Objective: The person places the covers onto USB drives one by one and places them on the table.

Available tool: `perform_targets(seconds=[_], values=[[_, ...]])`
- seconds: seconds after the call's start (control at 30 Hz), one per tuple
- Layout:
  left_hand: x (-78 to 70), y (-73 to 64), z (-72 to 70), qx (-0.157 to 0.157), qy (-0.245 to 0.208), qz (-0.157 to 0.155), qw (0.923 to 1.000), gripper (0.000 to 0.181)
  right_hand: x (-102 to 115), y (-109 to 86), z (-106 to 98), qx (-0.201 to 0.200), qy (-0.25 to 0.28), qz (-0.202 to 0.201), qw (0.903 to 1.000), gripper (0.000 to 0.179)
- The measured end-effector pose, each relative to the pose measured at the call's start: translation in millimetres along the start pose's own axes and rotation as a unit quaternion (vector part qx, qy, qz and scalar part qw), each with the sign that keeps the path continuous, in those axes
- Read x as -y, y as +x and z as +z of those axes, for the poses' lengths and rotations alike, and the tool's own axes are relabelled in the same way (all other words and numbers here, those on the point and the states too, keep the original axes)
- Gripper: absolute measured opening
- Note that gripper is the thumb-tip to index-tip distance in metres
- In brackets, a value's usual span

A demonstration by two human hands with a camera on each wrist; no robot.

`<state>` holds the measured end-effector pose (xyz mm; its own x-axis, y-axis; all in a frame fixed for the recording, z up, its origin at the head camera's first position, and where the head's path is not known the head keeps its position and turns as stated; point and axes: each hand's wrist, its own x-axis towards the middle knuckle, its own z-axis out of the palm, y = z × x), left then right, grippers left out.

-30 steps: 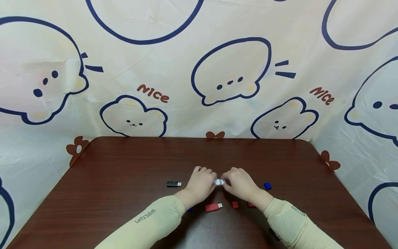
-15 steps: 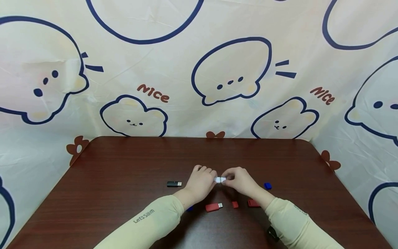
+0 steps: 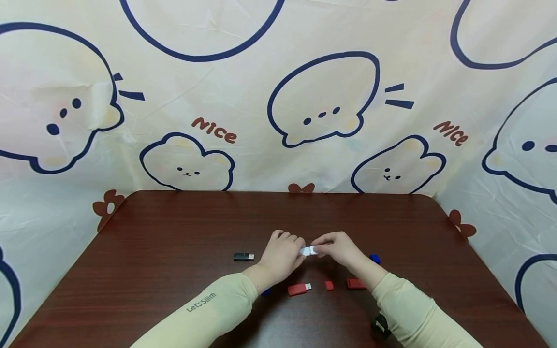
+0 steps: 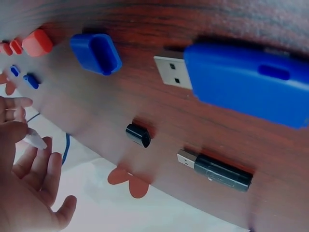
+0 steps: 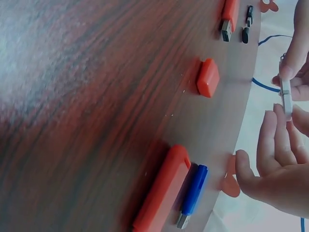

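Observation:
My left hand [image 3: 280,255] and my right hand [image 3: 340,249] meet over the middle of the table. Between them is a small white USB stick [image 3: 308,251], its left end pinched by the left hand and its right end by the right. A seam or greyish band crosses the white stick near its middle in the right wrist view, where a small loop shows at its far end. Fingers cover both ends. Whether its two parts stand slightly apart is too small to tell.
A black USB stick [image 3: 243,257] lies left of the hands. Nearer lie a red USB stick [image 3: 298,289], a red cap [image 3: 329,286] and another red piece [image 3: 356,284]. The left wrist view shows a blue USB stick [image 4: 241,84], a blue cap [image 4: 96,53] and a black cap [image 4: 138,135].
My right hand and forearm have shifted slightly, so more of the red piece and a black thing beside the right sleeve show. The white stick has risen slightly and tilted, still between both hands.

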<state>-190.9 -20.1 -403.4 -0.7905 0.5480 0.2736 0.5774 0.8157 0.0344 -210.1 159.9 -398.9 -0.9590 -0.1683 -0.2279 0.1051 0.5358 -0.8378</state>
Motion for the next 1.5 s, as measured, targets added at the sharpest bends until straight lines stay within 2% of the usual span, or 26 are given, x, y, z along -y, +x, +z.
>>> perform_targets(seconds=[0.1, 0.33, 0.57, 0.7, 0.9, 1.13, 1.5], values=[[0.4, -0.5, 0.0, -0.006, 0.001, 0.005, 1.0000, 0.019, 0.9, 0.0, 0.6, 0.001, 0.009, 0.020, 0.9998, 0.016], [2.0, -0.6, -0.4, -0.035, 0.001, 0.010, 0.9993, 0.021, 2.7, -1.1, 1.1, 0.003, 0.030, 0.036, 0.9989, 0.018], [3.6, 0.1, -2.2, -0.048, -0.009, 0.004, 0.9988, 0.018, 2.1, -1.0, 1.2, 0.008, 0.056, 0.024, 0.9981, 0.020], [3.2, -0.3, -5.5, -0.049, -0.026, -0.004, 0.9985, 0.017, 3.6, -2.6, 0.3, 0.015, 0.069, 0.012, 0.9974, 0.022], [4.5, 0.6, -6.8, -0.045, -0.058, -0.016, 0.9972, 0.017, 7.0, -3.4, 0.0, 0.008, 0.077, 0.016, 0.9968, 0.025], [4.7, 0.9, -6.6, -0.043, -0.060, -0.018, 0.9971, 0.017, 7.5, -1.8, 0.5, 0.002, 0.091, 0.022, 0.9956, 0.027], [4.9, 1.1, -5.8, -0.045, -0.064, -0.016, 0.9968, 0.017, 7.6, -0.8, 1.5, -0.009, 0.085, 0.033, 0.9958, 0.027]])
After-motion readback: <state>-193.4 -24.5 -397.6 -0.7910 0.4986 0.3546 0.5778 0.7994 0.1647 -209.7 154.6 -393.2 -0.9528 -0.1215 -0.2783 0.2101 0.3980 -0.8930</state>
